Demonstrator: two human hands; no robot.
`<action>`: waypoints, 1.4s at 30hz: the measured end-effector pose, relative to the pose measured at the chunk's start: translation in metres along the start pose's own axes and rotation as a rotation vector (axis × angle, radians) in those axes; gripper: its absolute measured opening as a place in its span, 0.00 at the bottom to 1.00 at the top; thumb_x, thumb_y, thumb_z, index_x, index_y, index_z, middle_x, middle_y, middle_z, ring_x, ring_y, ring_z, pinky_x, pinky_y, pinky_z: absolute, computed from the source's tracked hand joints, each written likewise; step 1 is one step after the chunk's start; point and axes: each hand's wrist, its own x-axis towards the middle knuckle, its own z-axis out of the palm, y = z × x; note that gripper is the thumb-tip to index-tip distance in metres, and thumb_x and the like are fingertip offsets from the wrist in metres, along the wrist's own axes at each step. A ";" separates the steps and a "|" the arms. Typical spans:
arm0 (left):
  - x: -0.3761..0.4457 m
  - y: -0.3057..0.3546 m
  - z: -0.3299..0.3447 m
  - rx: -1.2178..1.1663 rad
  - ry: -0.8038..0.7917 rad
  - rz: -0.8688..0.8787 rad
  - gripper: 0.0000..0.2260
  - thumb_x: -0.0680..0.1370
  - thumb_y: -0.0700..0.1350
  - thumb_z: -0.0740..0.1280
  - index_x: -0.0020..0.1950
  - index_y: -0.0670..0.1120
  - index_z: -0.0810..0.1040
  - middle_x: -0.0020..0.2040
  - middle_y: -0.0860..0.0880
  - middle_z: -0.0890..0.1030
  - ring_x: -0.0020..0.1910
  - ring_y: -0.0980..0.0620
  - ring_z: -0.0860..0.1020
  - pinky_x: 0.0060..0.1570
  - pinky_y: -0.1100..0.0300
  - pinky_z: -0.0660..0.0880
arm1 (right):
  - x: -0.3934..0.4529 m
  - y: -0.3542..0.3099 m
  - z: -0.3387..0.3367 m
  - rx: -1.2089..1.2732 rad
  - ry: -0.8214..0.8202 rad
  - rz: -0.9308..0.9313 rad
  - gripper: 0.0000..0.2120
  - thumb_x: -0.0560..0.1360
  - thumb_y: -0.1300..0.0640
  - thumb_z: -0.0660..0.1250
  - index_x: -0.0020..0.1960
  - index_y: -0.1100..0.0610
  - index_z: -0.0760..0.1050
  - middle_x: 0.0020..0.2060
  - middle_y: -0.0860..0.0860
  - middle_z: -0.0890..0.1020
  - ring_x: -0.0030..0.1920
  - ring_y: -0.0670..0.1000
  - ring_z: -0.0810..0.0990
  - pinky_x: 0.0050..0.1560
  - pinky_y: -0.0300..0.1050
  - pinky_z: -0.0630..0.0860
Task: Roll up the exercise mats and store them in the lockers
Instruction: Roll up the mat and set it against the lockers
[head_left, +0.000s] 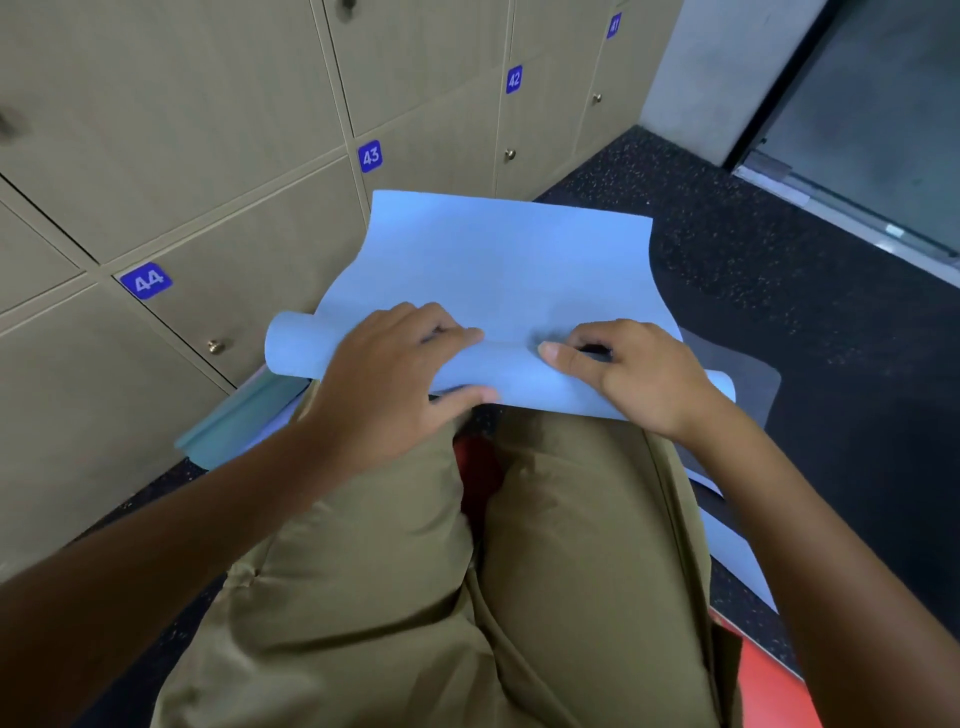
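A light blue exercise mat (498, 260) lies in front of my knees, its near end wound into a roll (296, 351) and its far end flat toward the lockers. My left hand (395, 369) grips the roll left of centre, fingers over the top and thumb under the near edge. My right hand (634, 369) grips the roll on the right, fingers curled over it. Tan lockers with blue number tags 44 (146, 280), 43 (370, 155) and 42 (514, 79) stand shut behind the mat.
A teal mat (234, 415) lies at the left beside the lockers, partly under the blue one. A red mat (763, 670) shows at the lower right under my legs. Dark speckled floor (779, 312) stretches right toward a glass door (883, 130).
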 end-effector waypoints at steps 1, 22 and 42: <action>-0.001 -0.001 0.002 0.026 -0.012 0.007 0.26 0.77 0.65 0.65 0.62 0.47 0.83 0.51 0.51 0.81 0.45 0.47 0.78 0.44 0.53 0.73 | 0.004 0.001 0.000 0.021 -0.012 0.005 0.23 0.76 0.29 0.61 0.41 0.47 0.79 0.41 0.42 0.78 0.45 0.44 0.76 0.44 0.47 0.70; 0.089 -0.035 0.011 -0.393 -0.444 -0.387 0.17 0.74 0.66 0.70 0.47 0.54 0.82 0.37 0.59 0.78 0.37 0.59 0.74 0.42 0.58 0.71 | 0.025 0.020 0.038 -0.366 0.566 -0.226 0.26 0.84 0.37 0.52 0.54 0.55 0.80 0.43 0.51 0.80 0.42 0.56 0.77 0.45 0.51 0.69; 0.084 -0.051 0.022 0.325 -0.265 0.096 0.36 0.65 0.77 0.63 0.50 0.45 0.77 0.38 0.49 0.79 0.34 0.43 0.79 0.32 0.54 0.71 | 0.086 0.008 0.001 -0.203 0.217 -0.053 0.25 0.83 0.35 0.50 0.38 0.50 0.71 0.35 0.47 0.77 0.39 0.50 0.76 0.38 0.47 0.67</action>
